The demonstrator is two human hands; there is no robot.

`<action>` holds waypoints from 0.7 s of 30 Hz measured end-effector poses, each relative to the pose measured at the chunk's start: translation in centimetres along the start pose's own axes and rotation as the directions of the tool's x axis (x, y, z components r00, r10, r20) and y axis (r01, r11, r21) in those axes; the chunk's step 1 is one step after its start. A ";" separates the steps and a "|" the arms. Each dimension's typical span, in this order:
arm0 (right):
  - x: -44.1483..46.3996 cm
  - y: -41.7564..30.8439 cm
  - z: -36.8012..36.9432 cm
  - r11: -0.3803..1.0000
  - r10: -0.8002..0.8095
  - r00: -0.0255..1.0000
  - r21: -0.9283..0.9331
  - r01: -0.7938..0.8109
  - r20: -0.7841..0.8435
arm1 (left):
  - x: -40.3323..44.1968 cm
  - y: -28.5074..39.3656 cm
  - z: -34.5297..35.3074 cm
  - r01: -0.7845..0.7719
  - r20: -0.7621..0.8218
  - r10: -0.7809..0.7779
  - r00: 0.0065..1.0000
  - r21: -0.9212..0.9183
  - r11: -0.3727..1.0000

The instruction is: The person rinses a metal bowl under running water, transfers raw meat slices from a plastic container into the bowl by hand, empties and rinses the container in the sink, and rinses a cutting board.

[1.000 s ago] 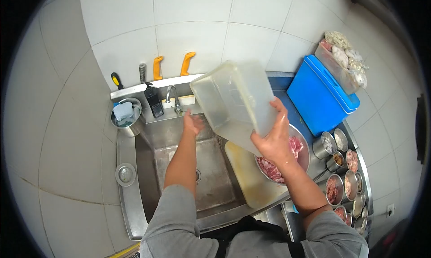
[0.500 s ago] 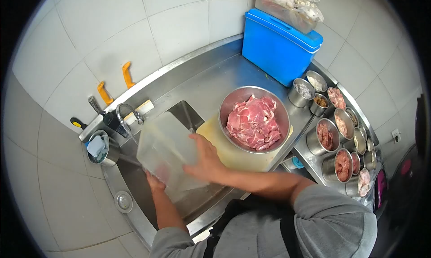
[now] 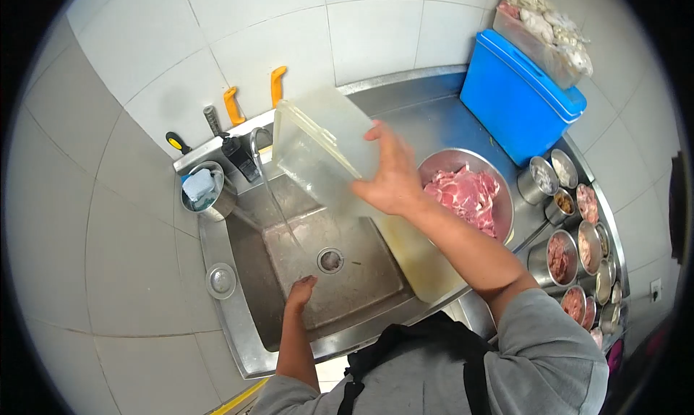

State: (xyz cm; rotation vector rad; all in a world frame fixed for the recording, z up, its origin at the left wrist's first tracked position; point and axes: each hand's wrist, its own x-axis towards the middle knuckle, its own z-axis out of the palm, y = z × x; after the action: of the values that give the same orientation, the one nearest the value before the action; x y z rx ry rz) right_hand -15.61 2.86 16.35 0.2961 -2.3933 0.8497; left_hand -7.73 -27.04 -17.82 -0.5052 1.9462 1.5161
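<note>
My right hand (image 3: 390,173) grips a translucent plastic container (image 3: 340,118) by its side, tilted in the air above the far part of the sink (image 3: 361,285). Below and to the left, my left hand (image 3: 301,292) is held over the basin with its fingers stretched out and nothing in it. A thin stream of water runs from the curved faucet (image 3: 258,134) down into the basin near the drain (image 3: 330,260). Just right of the container, partly behind my right forearm, a metal bowl (image 3: 463,153) holds raw meat (image 3: 466,198).
A yellowish cutting board (image 3: 426,270) lies along the sink's right edge. The blue cooler box (image 3: 513,93) stands at the back, a tub of bagged food (image 3: 542,39) on it. Several metal pots (image 3: 538,180) line the right side. A pot with cloths (image 3: 210,191) sits left of the faucet.
My right hand has raised the container away from me, toward the wall. My left hand has let go of it and now stays lower over the sink. The camera view has shifted left.
</note>
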 end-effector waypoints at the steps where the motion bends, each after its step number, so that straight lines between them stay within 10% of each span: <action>1: 0.4 0.2 -1.4 1.000 -0.014 1.000 -0.003 0.014 0.003 | 0.5 0.9 1.0 -0.086 0.003 0.088 0.996 0.276 0.957; 4: 1.2 0.9 -4.3 0.979 -0.201 0.977 0.036 0.199 0.072 | 1.1 7.5 3.5 -0.322 0.120 0.298 0.947 0.325 0.889; 10: 1.3 4.6 -7.3 0.879 -0.470 0.882 -0.076 0.471 0.035 | 13.6 20.4 3.3 -0.349 -0.512 0.687 0.516 0.606 0.714; 12: 1.1 5.9 -7.4 0.856 -0.509 0.855 -0.049 0.515 0.099 | 24.7 21.8 -2.8 -0.734 -0.267 0.882 0.388 0.489 0.471; 15: 1.6 8.1 -7.4 0.912 -0.410 0.912 -0.007 0.410 0.029 | 23.4 26.6 -3.1 -0.614 -0.327 0.893 0.309 0.648 0.450; 19: 5.3 17.1 -4.7 0.930 0.140 0.977 0.361 -0.074 -0.161 | 11.7 28.4 0.5 -0.127 -0.016 0.619 0.785 0.974 0.187; 21: 7.1 22.3 -4.4 0.873 0.309 0.937 0.439 -0.212 -0.163 | 10.3 29.5 1.6 -0.144 -0.066 0.619 0.782 0.949 0.282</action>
State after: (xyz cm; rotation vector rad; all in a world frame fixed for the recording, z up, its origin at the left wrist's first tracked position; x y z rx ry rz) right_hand -27.87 22.75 12.01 0.0259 -2.0458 1.4451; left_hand -33.64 -16.75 -3.55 0.2376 3.0472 0.2281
